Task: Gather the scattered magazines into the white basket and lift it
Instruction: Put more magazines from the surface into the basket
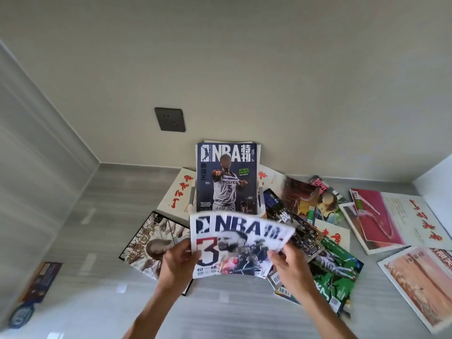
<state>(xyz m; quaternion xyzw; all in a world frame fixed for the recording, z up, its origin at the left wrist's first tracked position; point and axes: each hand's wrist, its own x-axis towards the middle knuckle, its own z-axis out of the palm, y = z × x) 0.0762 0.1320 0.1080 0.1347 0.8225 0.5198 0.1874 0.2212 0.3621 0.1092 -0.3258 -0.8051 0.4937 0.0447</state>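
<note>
White basket holds upright NBA magazine

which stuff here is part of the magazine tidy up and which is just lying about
Part of the job:
- NBA magazine with the big 3, held by left hand and right hand
- white basket with the Wolves magazine standing in it
- green magazine on the floor

Just there:
- wall socket
- dark booklet far left
</note>
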